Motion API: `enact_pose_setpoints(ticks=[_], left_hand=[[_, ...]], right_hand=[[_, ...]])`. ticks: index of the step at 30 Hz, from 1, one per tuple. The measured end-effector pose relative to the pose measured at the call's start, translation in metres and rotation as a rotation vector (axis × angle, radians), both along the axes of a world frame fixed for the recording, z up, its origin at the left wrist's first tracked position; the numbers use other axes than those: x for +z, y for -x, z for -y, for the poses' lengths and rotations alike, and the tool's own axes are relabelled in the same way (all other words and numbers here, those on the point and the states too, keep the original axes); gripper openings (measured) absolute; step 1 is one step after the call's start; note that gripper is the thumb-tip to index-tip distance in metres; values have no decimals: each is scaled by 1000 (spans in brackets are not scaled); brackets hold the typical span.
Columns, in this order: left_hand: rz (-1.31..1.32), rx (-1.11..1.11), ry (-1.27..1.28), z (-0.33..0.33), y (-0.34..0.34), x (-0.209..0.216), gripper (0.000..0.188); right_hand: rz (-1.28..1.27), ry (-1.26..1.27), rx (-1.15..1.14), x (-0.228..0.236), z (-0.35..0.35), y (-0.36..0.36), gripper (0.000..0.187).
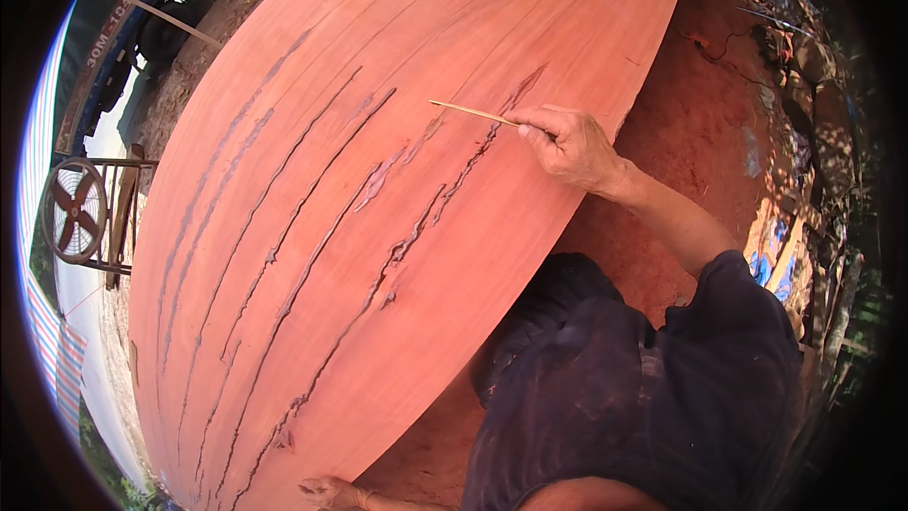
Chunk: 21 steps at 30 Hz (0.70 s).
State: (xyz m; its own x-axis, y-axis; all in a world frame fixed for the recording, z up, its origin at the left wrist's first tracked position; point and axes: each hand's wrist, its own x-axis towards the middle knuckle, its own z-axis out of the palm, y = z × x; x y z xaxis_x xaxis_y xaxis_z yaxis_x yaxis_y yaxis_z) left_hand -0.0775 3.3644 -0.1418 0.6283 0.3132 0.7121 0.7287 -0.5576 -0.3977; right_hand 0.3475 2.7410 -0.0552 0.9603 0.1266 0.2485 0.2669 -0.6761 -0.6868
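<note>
A large reddish wooden slab [454,227] fills the middle, its surface run through with long dark cracks. Purplish-brown smears [378,175] lie along several of them. My right hand [567,144] pinches a thin, pale wooden stick [468,112] between thumb and fingers. The stick points left over the slab, near the upper end of the rightmost dark crack [397,251]; whether its tip touches the wood I cannot tell. Low in the view, my left hand [331,492] rests at the slab's near edge, fingers laid out on the wood and nothing seen in them.
Reddish dusty ground [700,123] lies beyond the slab's right edge, with rubble and wood pieces [785,246] at the far right. On the left stand a round caged fan [76,210] and a blue vehicle [118,38]. A thin strip of wood [156,11] sticks out at the upper left.
</note>
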Motion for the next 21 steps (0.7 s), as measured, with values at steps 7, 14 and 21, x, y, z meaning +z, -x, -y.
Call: enact_pose_setpoints(ticks=[7,14,21], left_hand=[[-65,5,-61,3,-4,6,23],[272,140,493,-13,0,8,45],[203,12,285,-20,7,-5,37]], right_hand=[[86,274,-36,-24,-26,23,23],[56,333,-4,-25,-42,42,26],[15,132,48,5,-30,49,24]])
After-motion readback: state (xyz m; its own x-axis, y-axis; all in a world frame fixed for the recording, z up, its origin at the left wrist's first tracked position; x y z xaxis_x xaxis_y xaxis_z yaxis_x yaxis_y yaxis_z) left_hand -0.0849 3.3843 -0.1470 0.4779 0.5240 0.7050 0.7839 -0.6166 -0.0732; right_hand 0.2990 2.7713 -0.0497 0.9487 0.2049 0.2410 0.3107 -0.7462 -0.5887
